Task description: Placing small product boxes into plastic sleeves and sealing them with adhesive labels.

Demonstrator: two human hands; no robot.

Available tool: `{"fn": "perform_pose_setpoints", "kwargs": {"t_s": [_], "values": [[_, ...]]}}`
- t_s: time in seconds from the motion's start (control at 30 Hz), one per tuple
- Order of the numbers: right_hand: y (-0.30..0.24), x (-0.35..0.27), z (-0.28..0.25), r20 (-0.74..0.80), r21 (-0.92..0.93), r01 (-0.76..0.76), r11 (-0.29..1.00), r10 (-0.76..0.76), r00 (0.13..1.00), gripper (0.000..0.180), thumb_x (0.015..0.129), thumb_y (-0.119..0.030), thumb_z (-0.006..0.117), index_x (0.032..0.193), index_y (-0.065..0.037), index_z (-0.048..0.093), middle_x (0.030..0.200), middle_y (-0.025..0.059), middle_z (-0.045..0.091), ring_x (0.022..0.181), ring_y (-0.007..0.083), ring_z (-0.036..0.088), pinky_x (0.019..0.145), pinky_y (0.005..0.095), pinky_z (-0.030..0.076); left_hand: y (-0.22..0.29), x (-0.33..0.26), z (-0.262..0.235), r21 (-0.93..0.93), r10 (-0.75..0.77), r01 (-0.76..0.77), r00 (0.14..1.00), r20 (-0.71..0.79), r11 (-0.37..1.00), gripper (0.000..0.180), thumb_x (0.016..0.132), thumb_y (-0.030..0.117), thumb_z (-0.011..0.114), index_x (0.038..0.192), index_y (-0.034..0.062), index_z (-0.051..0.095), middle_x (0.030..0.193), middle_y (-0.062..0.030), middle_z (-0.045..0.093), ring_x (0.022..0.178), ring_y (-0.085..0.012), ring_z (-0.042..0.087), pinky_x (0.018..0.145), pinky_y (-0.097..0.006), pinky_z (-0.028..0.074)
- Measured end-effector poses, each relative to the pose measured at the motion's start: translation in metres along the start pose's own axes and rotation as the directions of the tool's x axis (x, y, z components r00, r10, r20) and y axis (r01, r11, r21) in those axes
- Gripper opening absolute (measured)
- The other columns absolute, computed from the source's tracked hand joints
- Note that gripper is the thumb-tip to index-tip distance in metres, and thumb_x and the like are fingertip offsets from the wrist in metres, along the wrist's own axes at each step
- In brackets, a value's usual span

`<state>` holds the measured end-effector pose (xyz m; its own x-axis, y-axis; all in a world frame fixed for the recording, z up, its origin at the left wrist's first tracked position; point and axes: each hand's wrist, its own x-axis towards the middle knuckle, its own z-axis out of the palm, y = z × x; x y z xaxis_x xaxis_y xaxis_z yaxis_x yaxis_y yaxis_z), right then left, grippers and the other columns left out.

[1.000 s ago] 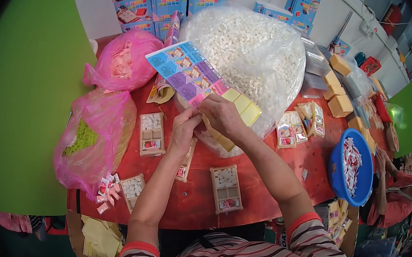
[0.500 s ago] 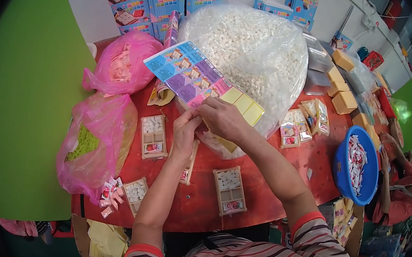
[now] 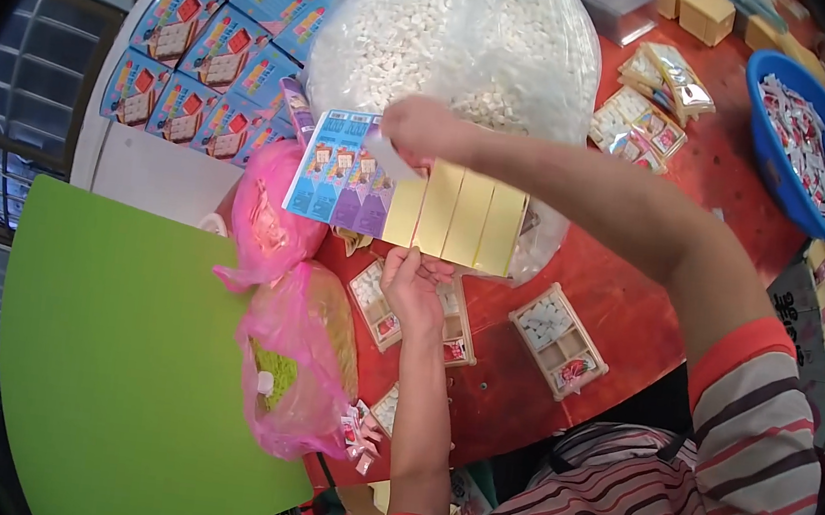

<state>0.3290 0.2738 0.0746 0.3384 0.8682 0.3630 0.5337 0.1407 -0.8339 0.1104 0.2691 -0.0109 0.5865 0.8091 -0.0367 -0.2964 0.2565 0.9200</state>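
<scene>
The folded card strip [image 3: 409,197] has come up off the bench [image 3: 630,290] since a moment ago and now sits mid-frame, opened flatter. The right hand [image 3: 421,130] pinches its top edge; the left hand [image 3: 415,283] has its fingers closed on the yellow lower edge. The white pellet bag [image 3: 456,36] crowds behind, pink bags [image 3: 293,346] to the left; open room lies lower right, beside the tray [image 3: 557,338].

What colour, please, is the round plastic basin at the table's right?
Blue basin, clearest in the head view.
</scene>
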Motion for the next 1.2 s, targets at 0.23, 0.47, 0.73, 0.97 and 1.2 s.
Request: {"fn": "perform_pose_setpoints", "kwargs": {"t_s": [0.23,0.47,0.73,0.97,1.2], "values": [[-0.05,-0.013,-0.116,-0.364,0.632,0.114,0.767,0.164,0.917,0.021,0.087,-0.013,0.054,0.092,0.005,0.065,0.08,0.0095,0.065,0.074,0.0165,0.065,0.069,0.0306,0.055,0.004,-0.001,-0.001,0.008,-0.077,0.078,0.994,-0.083,0.997,0.01,0.094,0.011,0.05,0.088,0.0022,0.052,0.071,-0.012,0.062,0.054,-0.0213,0.062,0.047,-0.029,0.049],[-0.096,-0.148,-0.177,-0.447,0.659,0.244,0.711,0.11,0.888,0.017,0.091,-0.016,0.06,0.091,0.001,0.058,0.079,0.0106,0.063,0.073,0.0218,0.065,0.07,0.0407,0.059,-0.002,0.006,-0.004,0.173,-0.071,0.099,0.984,-0.161,0.98,0.013,0.094,0.014,0.05,0.092,0.0014,0.054,0.069,-0.0091,0.06,0.048,-0.017,0.057,0.042,-0.026,0.043],[-0.135,-0.279,-0.109,-0.401,0.364,-0.021,0.931,0.177,0.899,0.018,0.092,-0.009,0.052,0.098,0.005,0.062,0.086,0.0065,0.064,0.082,0.0132,0.062,0.071,0.0289,0.051,0.031,-0.136,0.069,0.462,0.402,-0.362,0.915,0.013,0.809,0.06,0.092,0.011,0.052,0.146,-0.0022,0.028,0.134,-0.0171,0.045,0.121,-0.0222,0.045,0.103,-0.034,0.034],[-0.135,-0.316,-0.012,-0.075,0.001,0.105,0.995,-0.104,0.992,0.014,0.088,-0.002,0.058,0.101,0.001,0.06,0.097,0.013,0.061,0.085,0.0207,0.064,0.072,0.0315,0.05,-0.017,-0.224,0.09,-0.155,0.082,-0.043,0.963,0.258,0.987,0.036,0.092,0.005,0.045,0.127,-0.0004,0.046,0.121,-0.0091,0.053,0.114,-0.018,0.052,0.098,-0.031,0.039],[-0.126,-0.337,-0.015,-0.113,0.072,-0.045,0.996,0.053,0.992,0.022,0.086,-0.002,0.06,0.108,0.001,0.06,0.098,0.0152,0.061,0.089,0.0252,0.063,0.077,0.0333,0.05,-0.022,-0.232,0.07,-0.41,-0.117,0.181,0.977,0.178,0.894,0.037,0.1,0.018,0.04,0.131,-0.0018,0.044,0.123,-0.0149,0.056,0.11,-0.0236,0.057,0.091,-0.037,0.047]]}}
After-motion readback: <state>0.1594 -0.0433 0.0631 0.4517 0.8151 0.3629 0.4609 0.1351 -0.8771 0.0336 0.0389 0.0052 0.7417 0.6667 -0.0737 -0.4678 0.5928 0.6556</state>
